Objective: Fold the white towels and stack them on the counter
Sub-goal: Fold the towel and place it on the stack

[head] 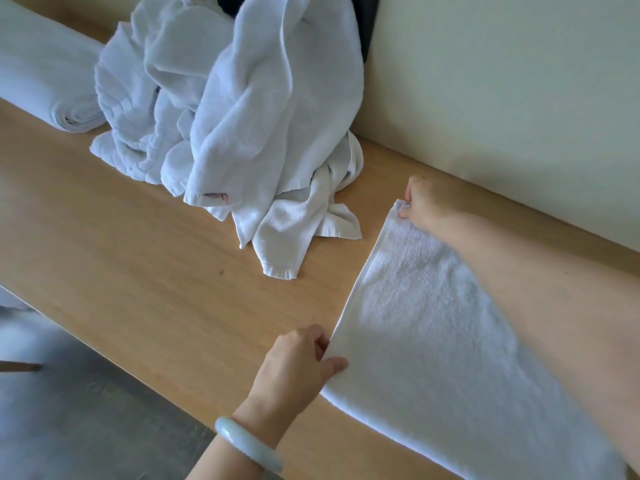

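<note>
Holding: I had a white towel [433, 317] pinched at two corners of its left edge, laid flat on the wooden counter [138, 244].
Left hand [298, 362]: my fingers and thumb were closed on the near corner, at the counter's front edge; a pale bangle [247, 445] sat on that wrist.
Right hand [420, 202]: my fingertips were clamped on the far corner, close to the cream wall [502, 98], my forearm crossing over the cloth.
Between my grips: the towel's edge ran taut and straight.
Beyond my right grip, to the left: a heap of crumpled white towels [242, 116], apart from the one I held.
Farther left of the heap: a folded white bundle [45, 74] lay on the counter.
</note>
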A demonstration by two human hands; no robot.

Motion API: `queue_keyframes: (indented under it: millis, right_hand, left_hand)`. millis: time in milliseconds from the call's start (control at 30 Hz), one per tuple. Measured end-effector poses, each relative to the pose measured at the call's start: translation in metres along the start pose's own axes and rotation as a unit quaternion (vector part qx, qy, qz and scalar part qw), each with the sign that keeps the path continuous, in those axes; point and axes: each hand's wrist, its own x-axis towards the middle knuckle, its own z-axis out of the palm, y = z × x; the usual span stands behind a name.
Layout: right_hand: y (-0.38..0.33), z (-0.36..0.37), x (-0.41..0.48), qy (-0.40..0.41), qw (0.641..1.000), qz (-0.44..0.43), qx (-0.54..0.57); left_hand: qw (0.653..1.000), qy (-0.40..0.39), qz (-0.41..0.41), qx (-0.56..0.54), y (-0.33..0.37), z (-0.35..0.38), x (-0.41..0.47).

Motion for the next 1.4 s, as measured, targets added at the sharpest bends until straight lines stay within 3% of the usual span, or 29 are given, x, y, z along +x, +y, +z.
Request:
queue_keyframes:
  millis: [167, 267, 433, 500, 567, 633, 733, 800, 967, 1033, 1100, 1167, 1233, 1333, 1400]
  right_hand:
    - [0.000, -0.008, 0.007, -0.029, 1.000, 0.000, -0.010]
    - [0.004, 0.000, 0.012, 0.010, 0.999, 0.014, 0.028]
    - [0.002, 0.021, -0.009, 0.112, 0.974, 0.037, 0.194]
    - [0.002, 0.026, -0.039, 0.191, 0.967, -0.009, 0.167]
    - [0.003, 0.038, -0.070, 0.238, 0.966, -0.035, 0.097]
    - [0.004, 0.051, -0.092, 0.172, 0.982, -0.043, 0.060]
    - [0.023, 0.073, -0.098, 0.071, 0.995, -0.064, 0.017]
    - [0.051, 0.073, -0.089, 0.088, 0.995, -0.052, 0.001]
    - [0.112, 0.044, -0.083, 0.094, 0.989, 0.115, -0.016]
    - [0.098, 0.045, -0.116, 0.164, 0.983, 0.084, 0.012]
    - [0.080, 0.059, -0.155, 0.192, 0.980, 0.020, 0.043]
    - [0.085, 0.071, -0.169, 0.170, 0.983, 0.014, 0.064]
    - [0.111, 0.066, -0.162, 0.165, 0.979, 0.070, 0.093]
    - [0.177, 0.062, -0.163, 0.123, 0.985, 0.116, 0.034]
    - [0.221, 0.062, -0.174, 0.103, 0.983, 0.153, 0.004]
  left_hand:
    - [0.998, -0.045, 0.002, 0.053, 0.002, -0.008, -0.003]
    - [0.994, -0.020, 0.012, 0.105, 0.005, -0.006, -0.005]
    - [0.990, 0.035, 0.024, 0.133, 0.008, -0.001, -0.013]
    - [0.980, 0.098, 0.083, 0.150, 0.013, 0.005, -0.015]
    - [0.953, 0.170, 0.192, 0.161, 0.027, 0.021, -0.003]
    - [0.921, 0.174, 0.286, 0.201, 0.044, 0.045, 0.022]
    - [0.909, 0.095, 0.297, 0.276, 0.050, 0.068, 0.057]
    - [0.894, 0.079, 0.296, 0.328, 0.038, 0.073, 0.068]
    - [0.892, 0.077, 0.291, 0.338, 0.042, 0.078, 0.068]
    - [0.905, 0.072, 0.289, 0.305, 0.059, 0.078, 0.073]
    - [0.892, 0.064, 0.330, 0.303, 0.084, 0.080, 0.090]
    - [0.857, 0.055, 0.379, 0.346, 0.111, 0.084, 0.115]
    - [0.834, 0.035, 0.371, 0.406, 0.124, 0.083, 0.143]
    - [0.820, 0.049, 0.317, 0.473, 0.122, 0.080, 0.171]
    - [0.829, 0.059, 0.294, 0.472, 0.117, 0.081, 0.175]
